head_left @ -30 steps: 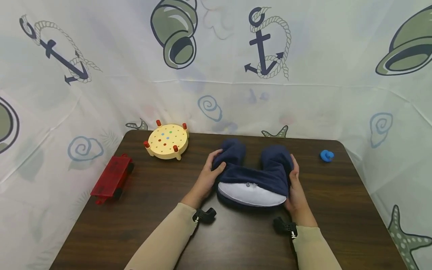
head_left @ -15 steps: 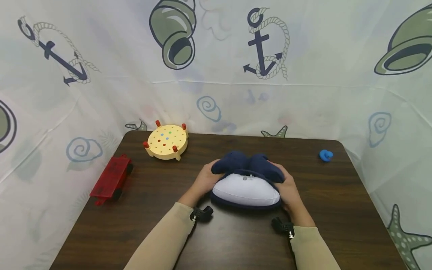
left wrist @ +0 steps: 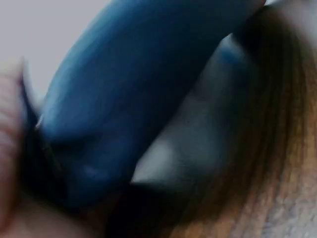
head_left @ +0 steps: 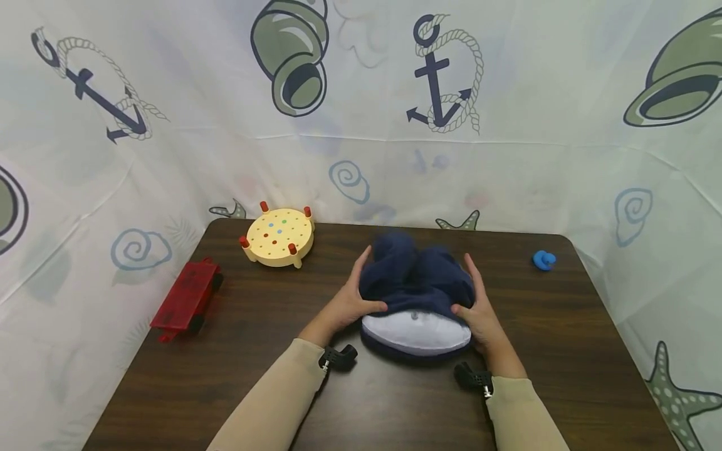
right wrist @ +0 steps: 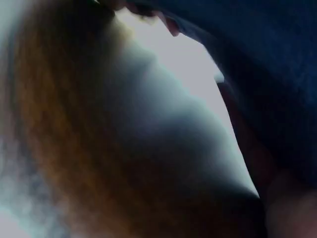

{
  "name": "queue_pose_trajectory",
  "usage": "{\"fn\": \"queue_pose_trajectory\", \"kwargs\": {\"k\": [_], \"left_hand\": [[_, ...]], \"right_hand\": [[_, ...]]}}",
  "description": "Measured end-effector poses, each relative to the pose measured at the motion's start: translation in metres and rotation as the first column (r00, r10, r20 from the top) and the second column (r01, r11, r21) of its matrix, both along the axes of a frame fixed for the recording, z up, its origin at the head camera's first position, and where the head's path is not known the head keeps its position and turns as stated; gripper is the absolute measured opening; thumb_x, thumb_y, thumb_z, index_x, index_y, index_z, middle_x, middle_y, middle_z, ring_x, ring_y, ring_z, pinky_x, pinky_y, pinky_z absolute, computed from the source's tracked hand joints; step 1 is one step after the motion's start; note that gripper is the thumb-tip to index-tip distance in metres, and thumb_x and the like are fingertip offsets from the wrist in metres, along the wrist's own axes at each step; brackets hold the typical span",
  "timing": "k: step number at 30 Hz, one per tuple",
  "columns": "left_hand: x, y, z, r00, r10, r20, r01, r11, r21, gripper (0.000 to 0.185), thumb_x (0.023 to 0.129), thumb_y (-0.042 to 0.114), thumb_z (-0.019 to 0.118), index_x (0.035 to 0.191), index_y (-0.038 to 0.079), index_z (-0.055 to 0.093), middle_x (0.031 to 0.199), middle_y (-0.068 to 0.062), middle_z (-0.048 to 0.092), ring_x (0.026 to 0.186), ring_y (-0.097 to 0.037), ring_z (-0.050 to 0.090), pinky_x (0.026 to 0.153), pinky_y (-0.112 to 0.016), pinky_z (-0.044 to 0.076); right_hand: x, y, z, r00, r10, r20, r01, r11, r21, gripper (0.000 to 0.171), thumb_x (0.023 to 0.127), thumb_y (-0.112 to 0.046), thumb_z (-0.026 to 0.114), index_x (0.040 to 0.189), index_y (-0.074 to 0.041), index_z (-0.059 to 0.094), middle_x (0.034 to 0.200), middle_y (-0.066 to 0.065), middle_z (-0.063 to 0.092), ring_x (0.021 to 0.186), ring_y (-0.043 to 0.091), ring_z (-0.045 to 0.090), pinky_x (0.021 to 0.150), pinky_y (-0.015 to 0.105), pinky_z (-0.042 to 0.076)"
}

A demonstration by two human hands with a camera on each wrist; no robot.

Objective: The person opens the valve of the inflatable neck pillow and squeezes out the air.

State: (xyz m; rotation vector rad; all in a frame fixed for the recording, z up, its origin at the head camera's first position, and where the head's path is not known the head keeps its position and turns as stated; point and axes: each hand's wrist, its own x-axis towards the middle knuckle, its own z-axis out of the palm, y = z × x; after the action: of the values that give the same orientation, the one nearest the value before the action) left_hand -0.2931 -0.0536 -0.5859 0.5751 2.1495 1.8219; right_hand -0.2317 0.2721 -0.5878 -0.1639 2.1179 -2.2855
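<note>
A navy neck pillow with a pale grey-white panel along its near edge sits at the middle of the table. Its two soft arms are pressed close together at the top. My left hand grips it from the left, thumb over the front and fingers along the outer side. Mirroring that, my right hand holds the right side with its thumb on the front. In the left wrist view the navy pillow fills much of the picture, blurred. The right wrist view shows its dark fabric at upper right.
At the back left of the brown table is a round yellow toy with red-tipped pegs and coloured dots. A red wheeled toy lies at the left edge. Far right is a small blue toy. A patterned sheet hangs behind.
The pillow's arms, first spread apart, folded down towards the panel and now stand up again, closer together. Both hands have shifted on its sides, thumbs now lying over the front.
</note>
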Motion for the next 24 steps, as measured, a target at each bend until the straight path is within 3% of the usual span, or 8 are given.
{"fn": "queue_pose_trajectory", "kwargs": {"k": [3, 5, 9, 13, 16, 20, 22, 24], "left_hand": [[-0.001, 0.004, 0.002, 1.0, -0.013, -0.019, 0.011, 0.992, -0.124, 0.126, 0.08, 0.031, 0.1, 0.174, 0.042, 0.017, 0.182, -0.002, 0.024, 0.167, -0.036, 0.026, 0.132, -0.066, 0.024], [-0.002, 0.006, 0.004, 0.998, 0.031, -0.053, -0.04, 0.982, -0.184, 0.111, 0.083, 0.03, 0.098, 0.172, 0.036, 0.032, 0.176, -0.006, 0.04, 0.16, -0.036, 0.04, 0.13, -0.062, 0.033], [-0.003, 0.003, 0.007, 0.985, 0.12, -0.123, -0.145, 0.965, -0.218, 0.064, 0.093, 0.029, 0.088, 0.152, 0.022, 0.064, 0.15, -0.008, 0.069, 0.141, -0.033, 0.063, 0.121, -0.055, 0.048], [-0.005, 0.0, 0.004, 0.987, 0.123, -0.102, -0.142, 0.968, -0.205, 0.04, 0.096, 0.03, 0.083, 0.131, 0.018, 0.068, 0.125, -0.007, 0.076, 0.12, -0.028, 0.069, 0.109, -0.05, 0.053], [-0.006, -0.001, 0.001, 0.994, 0.111, -0.008, -0.111, 0.991, -0.072, 0.054, 0.094, 0.038, 0.087, 0.134, 0.018, 0.057, 0.132, -0.008, 0.068, 0.124, -0.027, 0.062, 0.111, -0.048, 0.048], [-0.003, -0.005, 0.0, 0.991, 0.075, 0.111, -0.09, 0.986, 0.139, 0.09, 0.086, 0.04, 0.095, 0.154, 0.021, 0.039, 0.161, -0.012, 0.047, 0.149, -0.032, 0.045, 0.126, -0.054, 0.033], [-0.002, -0.004, 0.0, 0.991, 0.051, 0.121, -0.068, 0.989, 0.135, 0.11, 0.082, 0.032, 0.099, 0.165, 0.026, 0.028, 0.173, -0.012, 0.032, 0.159, -0.036, 0.033, 0.131, -0.061, 0.025], [-0.001, -0.001, 0.001, 0.995, 0.031, 0.091, -0.034, 0.999, 0.033, 0.125, 0.078, 0.025, 0.101, 0.172, 0.032, 0.019, 0.179, -0.009, 0.024, 0.164, -0.036, 0.027, 0.133, -0.063, 0.02]], "right_hand": [[-0.003, -0.002, 0.003, 0.997, 0.001, 0.075, -0.013, 0.988, 0.157, 0.102, 0.094, -0.028, 0.089, 0.172, -0.044, 0.026, 0.182, -0.002, 0.02, 0.165, 0.031, 0.024, 0.13, 0.051, 0.023], [-0.004, -0.003, 0.005, 0.992, -0.04, 0.117, 0.017, 0.981, 0.194, 0.088, 0.097, -0.021, 0.084, 0.168, -0.043, 0.038, 0.176, -0.004, 0.035, 0.159, 0.027, 0.037, 0.127, 0.044, 0.034], [-0.003, -0.003, 0.006, 0.986, -0.124, 0.109, 0.105, 0.981, 0.162, 0.056, 0.1, -0.014, 0.079, 0.152, -0.025, 0.062, 0.15, -0.004, 0.064, 0.136, 0.015, 0.059, 0.107, 0.025, 0.051], [0.0, -0.003, 0.005, 0.982, -0.167, 0.083, 0.159, 0.983, 0.094, 0.04, 0.101, -0.008, 0.076, 0.139, -0.012, 0.065, 0.128, -0.005, 0.068, 0.118, 0.012, 0.062, 0.097, 0.022, 0.053], [0.001, -0.004, 0.004, 0.983, -0.169, 0.067, 0.174, 0.982, -0.072, 0.059, 0.104, -0.028, 0.076, 0.157, -0.023, 0.052, 0.15, -0.006, 0.055, 0.134, 0.013, 0.053, 0.105, 0.02, 0.049], [0.002, -0.003, 0.0, 0.995, -0.094, 0.035, 0.1, 0.944, -0.315, 0.096, 0.09, -0.066, 0.071, 0.171, -0.044, 0.025, 0.175, 0.001, 0.026, 0.153, 0.02, 0.035, 0.114, 0.02, 0.042], [0.002, -0.002, -0.001, 0.999, -0.026, 0.041, 0.036, 0.954, -0.296, 0.101, 0.089, -0.067, 0.073, 0.172, -0.047, 0.019, 0.179, 0.003, 0.018, 0.156, 0.023, 0.031, 0.115, 0.02, 0.041], [0.001, -0.003, 0.0, 0.997, 0.02, 0.075, -0.007, 0.987, -0.16, 0.102, 0.093, -0.056, 0.081, 0.172, -0.048, 0.017, 0.181, 0.001, 0.016, 0.158, 0.025, 0.029, 0.115, 0.019, 0.039]]}}
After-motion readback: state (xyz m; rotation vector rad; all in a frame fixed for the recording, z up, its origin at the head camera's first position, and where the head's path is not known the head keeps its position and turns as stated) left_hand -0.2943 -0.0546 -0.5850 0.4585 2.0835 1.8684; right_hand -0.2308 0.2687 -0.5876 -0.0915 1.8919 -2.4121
